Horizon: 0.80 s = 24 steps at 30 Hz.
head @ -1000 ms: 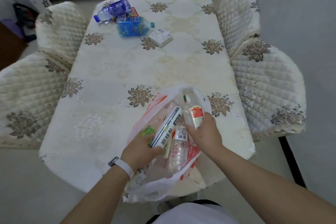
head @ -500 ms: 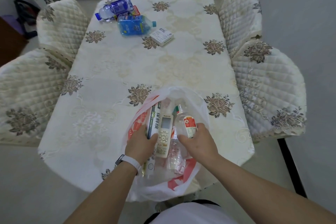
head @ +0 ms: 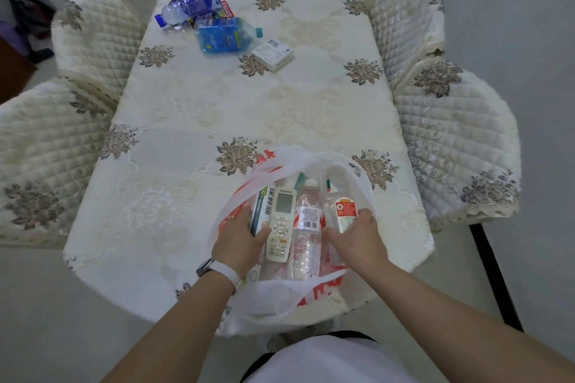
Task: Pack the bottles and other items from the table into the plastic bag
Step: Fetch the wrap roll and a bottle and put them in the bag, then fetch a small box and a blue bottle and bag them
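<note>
A white plastic bag [head: 280, 298] with red print lies open at the table's near edge. Inside it, side by side, are a long cling-film box [head: 263, 205], a white remote control [head: 281, 224], a clear water bottle [head: 306, 227] and a clear bottle with a red and white label [head: 342, 211]. My left hand [head: 238, 241] is inside the bag and holds the lower end of the cling-film box. My right hand [head: 357, 238] grips the labelled bottle from below. At the far end of the table lie a dark blue bottle [head: 189, 8], a light blue bottle [head: 224, 36] and a small white box [head: 272, 53].
The table [head: 217, 109] wears a cream cloth with brown flower motifs. Quilted chairs stand on the left [head: 40, 149] and right [head: 454, 134], with more at the far corners. A small red packet [head: 226, 8] lies by the blue bottles.
Both hands pushed deeper into the bag. The cling-film box, remote and two bottles went from tilted and bunched to lying flat side by side. The bag's mouth spread wider.
</note>
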Each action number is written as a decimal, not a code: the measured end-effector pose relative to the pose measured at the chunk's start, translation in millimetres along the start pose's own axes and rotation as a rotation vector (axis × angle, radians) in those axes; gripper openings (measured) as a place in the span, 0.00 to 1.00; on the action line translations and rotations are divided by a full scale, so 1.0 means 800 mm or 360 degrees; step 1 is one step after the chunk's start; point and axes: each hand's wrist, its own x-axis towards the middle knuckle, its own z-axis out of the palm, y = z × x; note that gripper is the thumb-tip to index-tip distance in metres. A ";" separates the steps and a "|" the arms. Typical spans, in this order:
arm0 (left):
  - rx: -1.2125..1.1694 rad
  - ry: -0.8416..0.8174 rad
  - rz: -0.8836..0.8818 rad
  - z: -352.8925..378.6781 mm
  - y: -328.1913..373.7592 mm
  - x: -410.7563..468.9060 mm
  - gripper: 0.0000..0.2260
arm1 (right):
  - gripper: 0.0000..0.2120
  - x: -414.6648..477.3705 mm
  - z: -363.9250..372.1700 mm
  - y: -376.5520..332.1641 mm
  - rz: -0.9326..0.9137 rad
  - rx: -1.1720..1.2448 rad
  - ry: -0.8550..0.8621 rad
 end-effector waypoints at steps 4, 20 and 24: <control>0.0080 0.0043 0.0027 0.001 0.007 -0.006 0.22 | 0.35 -0.005 0.008 0.016 -0.0025 -0.0172 0.0036; 0.0101 0.0195 0.0330 0.004 0.018 -0.060 0.24 | 0.26 -0.040 -0.003 0.021 -0.0279 -0.0383 -0.0010; 0.0128 0.0154 0.0609 -0.007 0.029 -0.069 0.24 | 0.23 -0.082 -0.021 0.026 -0.0383 -0.0482 0.0155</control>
